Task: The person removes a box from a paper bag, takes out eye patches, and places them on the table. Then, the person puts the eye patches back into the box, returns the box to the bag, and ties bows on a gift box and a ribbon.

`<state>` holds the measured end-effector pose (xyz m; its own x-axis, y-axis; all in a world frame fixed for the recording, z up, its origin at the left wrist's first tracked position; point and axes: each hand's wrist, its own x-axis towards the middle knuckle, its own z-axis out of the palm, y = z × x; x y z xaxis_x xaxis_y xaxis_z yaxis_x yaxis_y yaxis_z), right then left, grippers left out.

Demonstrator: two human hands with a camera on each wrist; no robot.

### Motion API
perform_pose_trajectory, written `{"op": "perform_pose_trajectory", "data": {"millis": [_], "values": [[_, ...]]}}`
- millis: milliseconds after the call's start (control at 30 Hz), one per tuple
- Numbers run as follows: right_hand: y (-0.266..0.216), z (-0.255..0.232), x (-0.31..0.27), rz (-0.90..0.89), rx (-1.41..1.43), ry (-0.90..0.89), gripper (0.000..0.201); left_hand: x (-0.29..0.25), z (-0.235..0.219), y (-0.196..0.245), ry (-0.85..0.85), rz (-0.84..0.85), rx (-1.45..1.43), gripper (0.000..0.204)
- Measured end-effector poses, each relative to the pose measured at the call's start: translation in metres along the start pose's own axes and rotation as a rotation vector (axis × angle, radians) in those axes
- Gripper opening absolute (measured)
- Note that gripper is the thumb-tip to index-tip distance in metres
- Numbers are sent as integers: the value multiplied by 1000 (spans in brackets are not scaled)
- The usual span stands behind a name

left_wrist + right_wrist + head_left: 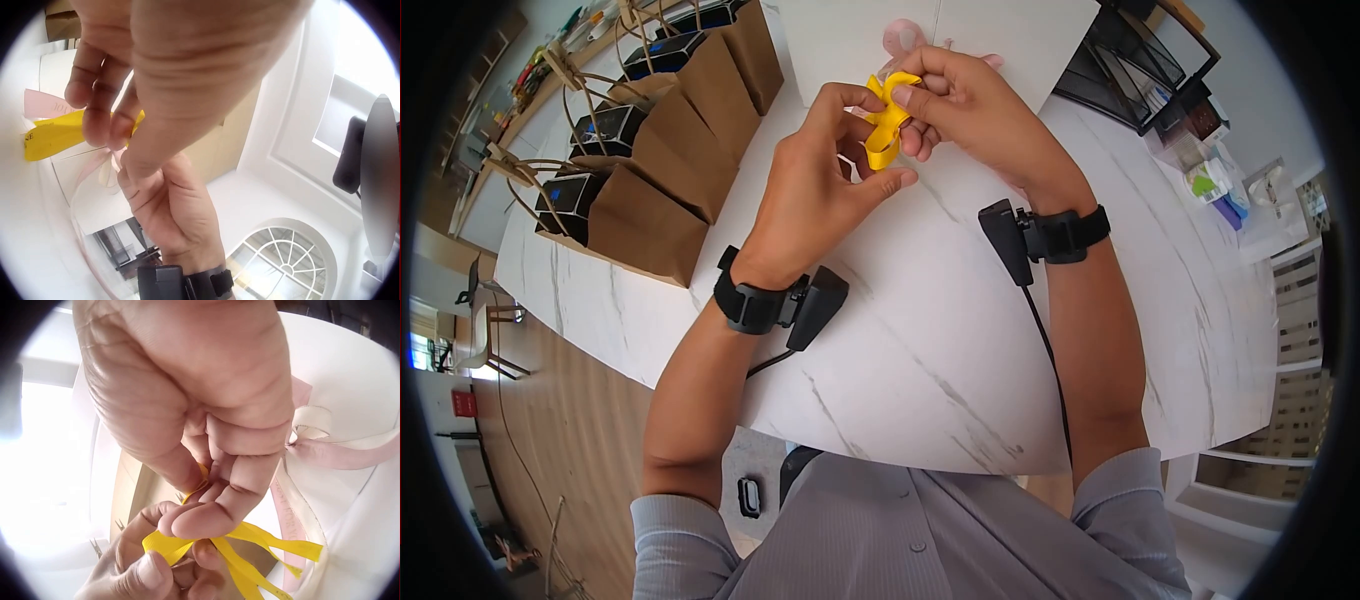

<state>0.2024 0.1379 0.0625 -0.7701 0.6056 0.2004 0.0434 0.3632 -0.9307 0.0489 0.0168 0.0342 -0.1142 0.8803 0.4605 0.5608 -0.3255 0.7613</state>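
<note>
A yellow ribbon [882, 148], looped into a bow, is held up between the two hands above the white marbled table [880, 350]. My right hand [975, 110] pinches its middle between thumb and fingertips. The left hand [815, 195] has its fingers curled at the bow's left side, and its thumb stands out below. In the right wrist view a loop of yellow ribbon [164, 547] lies by the left thumb, while loose yellow tails hang out to the right. Behind the hands, a pink and cream ribbon bow [310, 428] sits on a white box [840, 40].
Several brown paper bags [650, 225] with twisted handles and black boxes inside line the table's left side. At the back right stands a black mesh rack [1115, 65], with small packets [1210, 180] beside it. Cables [1045, 340] trail from both wrist cameras.
</note>
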Motion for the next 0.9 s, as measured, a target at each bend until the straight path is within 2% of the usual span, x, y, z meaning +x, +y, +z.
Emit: {"op": "perform_pose_trajectory", "data": {"millis": [133, 200, 300, 433, 500, 533, 600, 633, 700, 733, 800, 833, 900], "values": [[2, 0, 2, -5, -5, -22, 23, 0, 2, -11, 49, 95, 12, 30], [4, -3, 2, -10, -9, -45, 24, 0, -1, -14, 72, 124, 111, 21], [3, -9, -2, -17, 2, -48, 25, 3, -11, -17, 90, 129, 242, 17], [4, -14, -4, -1, 18, -64, 25, 7, -15, -19, 80, 94, 205, 19], [9, -11, -2, -1, 45, -85, 23, 7, -9, -22, 75, 343, 101, 29], [8, -7, -2, 4, 74, -131, 21, 8, -7, -21, 75, 345, 101, 29], [7, -4, -2, 9, 104, -178, 18, 6, -5, -18, 28, 245, -173, 34], [5, -3, -2, -2, 83, -204, 16, 4, -5, -18, 29, 244, -173, 34], [3, -3, -1, -15, 61, -232, 14, 3, -5, -18, -28, 81, -357, 32], [3, -3, -1, -35, 58, -217, 14, 3, -7, -18, -25, 82, -355, 32], [1, -4, 0, -56, 54, -201, 15, 4, -11, -21, -129, -6, -510, 26], [0, -5, 0, -72, 45, -191, 13, 5, -11, -23, -129, -7, -511, 26], [-1, -5, -1, -84, 41, -180, 11, 6, -11, -26, 6, -18, -398, 23]]}}
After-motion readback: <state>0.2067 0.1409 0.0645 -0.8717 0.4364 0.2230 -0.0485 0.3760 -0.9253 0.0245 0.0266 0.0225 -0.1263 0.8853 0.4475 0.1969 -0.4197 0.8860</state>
